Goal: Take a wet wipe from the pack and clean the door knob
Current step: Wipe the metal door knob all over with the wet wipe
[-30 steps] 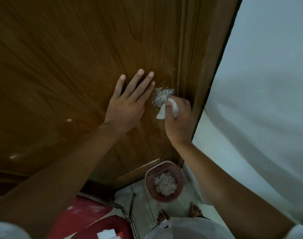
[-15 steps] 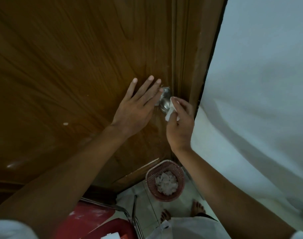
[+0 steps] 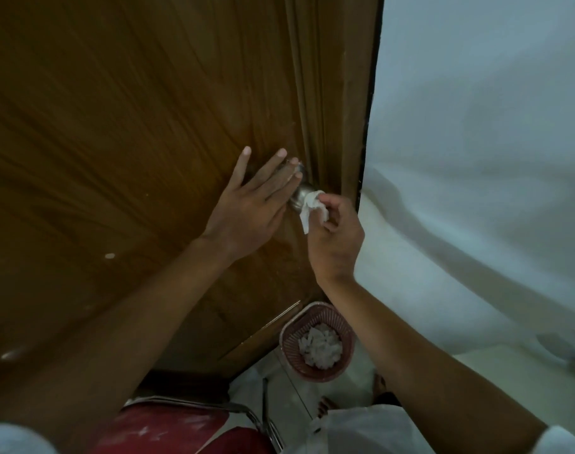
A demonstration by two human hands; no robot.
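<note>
Wipe [image 3: 309, 208] was pinched in the right hand [image 3: 337, 237] against the knob [image 3: 301, 194]; left hand [image 3: 253, 204] lay flat, spread; wiping remained unfinished.

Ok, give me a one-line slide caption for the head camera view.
Right hand wipes the metal door knob with a wet wipe while the left hand rests flat on the wooden door.

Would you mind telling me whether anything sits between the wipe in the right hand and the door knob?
Nothing visible does. The right hand presses the wet wipe straight onto the door knob. The left hand lies flat on the door beside the knob, its fingertips overlapping the knob's far side.
</note>
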